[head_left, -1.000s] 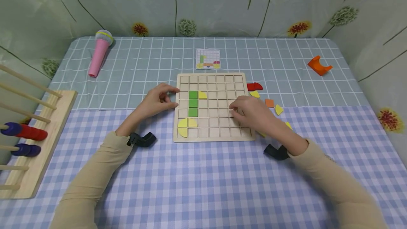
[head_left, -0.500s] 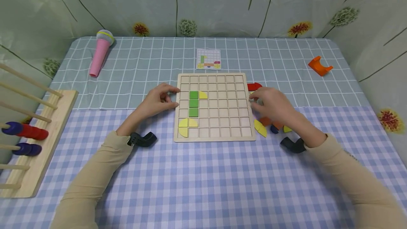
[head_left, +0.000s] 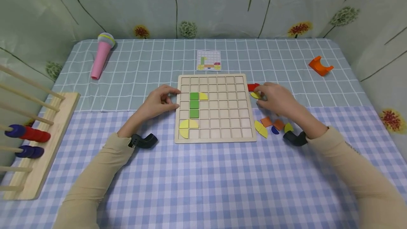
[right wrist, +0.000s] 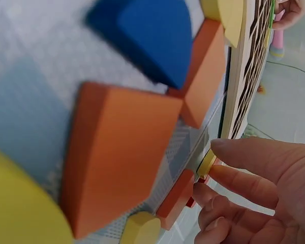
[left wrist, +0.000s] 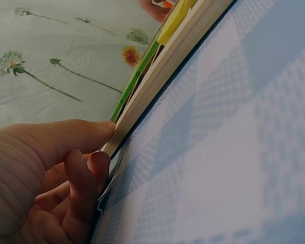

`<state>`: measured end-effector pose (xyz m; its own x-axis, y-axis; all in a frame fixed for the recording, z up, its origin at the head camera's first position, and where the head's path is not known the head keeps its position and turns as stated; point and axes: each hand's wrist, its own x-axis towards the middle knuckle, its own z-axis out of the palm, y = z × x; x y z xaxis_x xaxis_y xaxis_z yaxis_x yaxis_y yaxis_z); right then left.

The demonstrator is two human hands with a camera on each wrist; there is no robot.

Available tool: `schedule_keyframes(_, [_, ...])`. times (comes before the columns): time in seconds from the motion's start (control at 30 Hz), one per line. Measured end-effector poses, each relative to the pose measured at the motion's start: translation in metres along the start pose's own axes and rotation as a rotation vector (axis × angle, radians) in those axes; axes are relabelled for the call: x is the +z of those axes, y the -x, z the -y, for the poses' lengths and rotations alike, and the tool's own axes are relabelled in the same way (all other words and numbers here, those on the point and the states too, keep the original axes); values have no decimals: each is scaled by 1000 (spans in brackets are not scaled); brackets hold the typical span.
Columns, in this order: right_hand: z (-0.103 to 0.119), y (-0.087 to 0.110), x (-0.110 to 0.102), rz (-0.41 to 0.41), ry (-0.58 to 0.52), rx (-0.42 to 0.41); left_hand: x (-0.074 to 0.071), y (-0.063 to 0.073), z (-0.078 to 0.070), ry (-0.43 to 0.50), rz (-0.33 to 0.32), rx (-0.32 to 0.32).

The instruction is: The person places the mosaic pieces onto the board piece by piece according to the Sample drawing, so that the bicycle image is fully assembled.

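The wooden grid board (head_left: 216, 140) lies flat mid-table, bearing a column of green squares (head_left: 194, 105), one yellow quarter-circle (head_left: 203, 96) beside it and several yellow pieces (head_left: 184, 124) at the lower left. My left hand (head_left: 155, 103) touches the board's left edge with thumb and fingertips; in the left wrist view the thumb (left wrist: 86, 133) meets the wooden side. Right of the board, my right hand (head_left: 278, 96) pinches a yellow quarter-circle piece (right wrist: 207, 161) between thumb and index finger. Red pieces (head_left: 252, 87) lie just behind it, partly covered by the hand.
Loose orange squares (head_left: 266, 121), a blue piece (head_left: 275, 130) and yellow pieces (head_left: 261, 129) lie right of the board. A pattern card (head_left: 208, 60) sits behind it. Farther out are a pink toy microphone (head_left: 101, 56), a wooden bead rack (head_left: 55, 135) and an orange curved piece (head_left: 320, 66).
My right hand has left the board's right side, moved right to the loose pieces and taken a yellow quarter-circle. My left hand has stayed at the board's left edge.
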<state>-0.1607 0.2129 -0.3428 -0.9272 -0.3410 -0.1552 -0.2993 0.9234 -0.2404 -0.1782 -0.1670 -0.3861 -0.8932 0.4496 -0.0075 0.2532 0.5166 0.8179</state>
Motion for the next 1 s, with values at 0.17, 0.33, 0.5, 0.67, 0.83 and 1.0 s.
schedule_keyframes(0.17, [1,-4,1,21,6,-14,0,1,-1,4,-6,-2])
schedule_keyframes(0.33, [2,-2,3,24,12,-18,0,1,-2,-4,-4,1])
schedule_keyframes(0.5, [2,0,4,17,20,-3,0,0,-1,-10,-5,0])
schedule_keyframes(0.67, [0,2,3,8,10,-24,1,-1,0,-14,-5,1])
schedule_keyframes(0.83, [1,8,-1,-26,-1,-65,1,0,-1,-20,-2,3])
schedule_keyframes(1.0, [12,17,-1,-58,-29,-102,1,1,-1,-17,-3,2])
